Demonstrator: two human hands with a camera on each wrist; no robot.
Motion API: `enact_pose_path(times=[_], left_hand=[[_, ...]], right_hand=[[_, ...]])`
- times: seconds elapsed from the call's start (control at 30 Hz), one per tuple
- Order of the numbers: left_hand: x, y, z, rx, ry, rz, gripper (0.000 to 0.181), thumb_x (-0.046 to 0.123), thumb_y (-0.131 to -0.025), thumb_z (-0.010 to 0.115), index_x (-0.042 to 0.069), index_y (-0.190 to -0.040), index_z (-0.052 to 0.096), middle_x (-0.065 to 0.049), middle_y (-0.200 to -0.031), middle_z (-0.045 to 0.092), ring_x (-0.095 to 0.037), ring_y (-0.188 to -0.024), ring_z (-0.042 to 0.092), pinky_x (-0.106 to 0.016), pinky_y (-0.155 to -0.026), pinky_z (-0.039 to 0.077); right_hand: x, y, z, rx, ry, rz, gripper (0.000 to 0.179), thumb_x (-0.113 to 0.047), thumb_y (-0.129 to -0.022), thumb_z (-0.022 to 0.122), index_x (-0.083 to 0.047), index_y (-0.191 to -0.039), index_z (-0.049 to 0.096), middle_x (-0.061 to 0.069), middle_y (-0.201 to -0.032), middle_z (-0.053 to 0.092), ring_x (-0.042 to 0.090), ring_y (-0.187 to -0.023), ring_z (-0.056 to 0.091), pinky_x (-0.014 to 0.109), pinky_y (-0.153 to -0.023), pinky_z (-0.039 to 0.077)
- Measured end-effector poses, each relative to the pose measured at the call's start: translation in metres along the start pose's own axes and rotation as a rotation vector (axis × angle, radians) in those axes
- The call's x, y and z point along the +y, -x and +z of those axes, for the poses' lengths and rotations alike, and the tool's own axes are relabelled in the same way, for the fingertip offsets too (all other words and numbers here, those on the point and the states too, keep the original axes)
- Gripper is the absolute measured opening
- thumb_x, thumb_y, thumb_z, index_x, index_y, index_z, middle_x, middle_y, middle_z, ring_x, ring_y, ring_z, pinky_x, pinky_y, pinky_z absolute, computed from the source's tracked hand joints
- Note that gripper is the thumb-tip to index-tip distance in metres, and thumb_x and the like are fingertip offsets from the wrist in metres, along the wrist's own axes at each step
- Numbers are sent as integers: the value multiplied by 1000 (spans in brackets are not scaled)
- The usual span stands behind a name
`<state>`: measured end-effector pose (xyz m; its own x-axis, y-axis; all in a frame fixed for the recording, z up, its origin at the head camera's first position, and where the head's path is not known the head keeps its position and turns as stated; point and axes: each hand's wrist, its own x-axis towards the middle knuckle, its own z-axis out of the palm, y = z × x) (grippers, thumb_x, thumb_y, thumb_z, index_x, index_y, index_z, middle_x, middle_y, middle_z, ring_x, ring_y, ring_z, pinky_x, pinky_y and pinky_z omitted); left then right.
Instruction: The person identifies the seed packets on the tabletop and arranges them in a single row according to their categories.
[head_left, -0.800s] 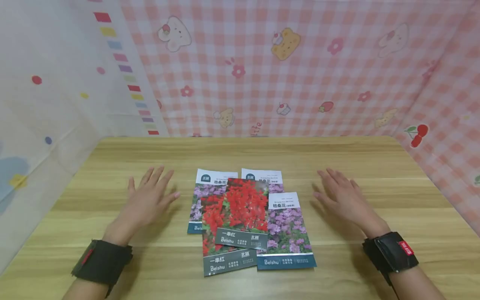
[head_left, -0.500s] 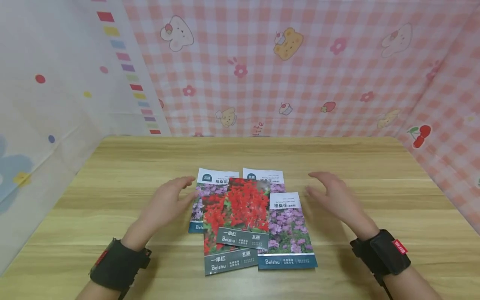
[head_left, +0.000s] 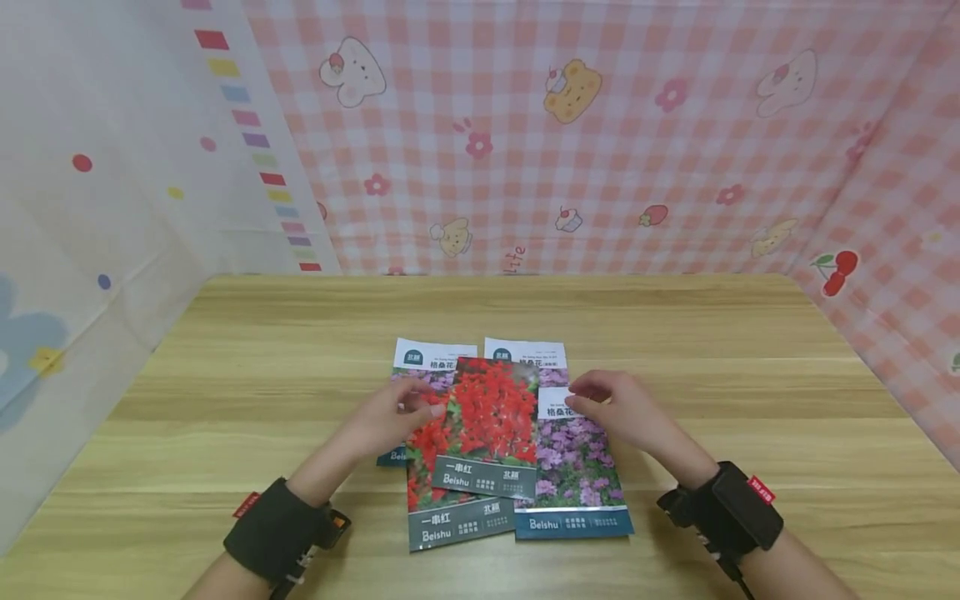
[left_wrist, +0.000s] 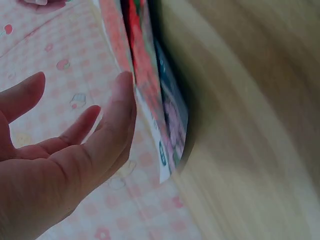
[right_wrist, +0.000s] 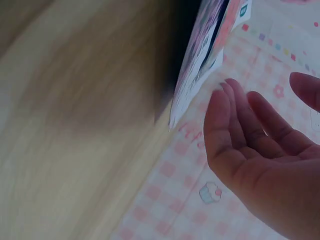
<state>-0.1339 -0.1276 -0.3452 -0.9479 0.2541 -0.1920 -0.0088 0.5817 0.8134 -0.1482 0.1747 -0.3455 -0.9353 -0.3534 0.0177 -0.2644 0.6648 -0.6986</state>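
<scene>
Several flower seed packets lie overlapping in the middle of the table. A packet with red flowers (head_left: pixel 495 408) is on top, partly covering another red-flower packet (head_left: pixel 461 517) below it. A purple-flower packet (head_left: pixel 577 467) lies at the right; two more purple ones, a left packet (head_left: pixel 435 354) and a back packet (head_left: pixel 528 352), are partly hidden. My left hand (head_left: pixel 386 421) hovers over the pile's left side, thumb and fingers apart in the left wrist view. My right hand (head_left: pixel 626 408) is over the top of the right purple packet, its fingers bent loosely with nothing between them.
The wooden table (head_left: pixel 300 308) carries the packets. Behind it hangs a pink checked cloth (head_left: pixel 480 167), with a white cloth (head_left: pixel 112 217) at the left. Black bands (head_left: pixel 277 529) with small cameras wrap the wrists.
Both hands have moved inward from the table's sides to above the packets, their fingers bending from a spread, flat pose. The packets have stayed in place.
</scene>
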Motion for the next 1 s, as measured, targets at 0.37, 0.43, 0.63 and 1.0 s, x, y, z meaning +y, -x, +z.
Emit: enact_pose_path(times=[0.37,0.43,0.63,1.0], left_hand=[[1,-5,17,5,-2,-50,46,19,-85,65,-3,-123,50,-9,-88,59,-17,-66,59,-29,-58,51],[2,-6,19,-1,-20,-38,46,18,-85,65,-4,-123,50,-8,-84,58,-17,-63,58,-29,-56,50],[4,-7,23,-2,-82,-19,45,15,-84,66,-4,-121,51,-5,-74,55,-15,-58,52,-28,-54,42],[13,-6,28,22,-101,-83,45,14,-84,64,-5,-121,49,-5,-68,53,-13,-51,44,-26,-48,36]], right_hand=[[-7,-4,18,-177,-290,167,31,-13,-87,59,9,-109,56,12,-84,64,20,-67,61,33,-62,51],[-10,-4,20,-191,-302,178,31,-12,-88,58,9,-111,55,11,-85,64,19,-68,61,32,-63,52],[-13,-4,25,-220,-307,145,32,-12,-88,58,9,-112,55,11,-88,64,19,-70,61,33,-64,52],[-13,0,25,-243,-371,151,31,-11,-90,55,9,-114,54,15,-99,63,22,-77,63,33,-70,52]])
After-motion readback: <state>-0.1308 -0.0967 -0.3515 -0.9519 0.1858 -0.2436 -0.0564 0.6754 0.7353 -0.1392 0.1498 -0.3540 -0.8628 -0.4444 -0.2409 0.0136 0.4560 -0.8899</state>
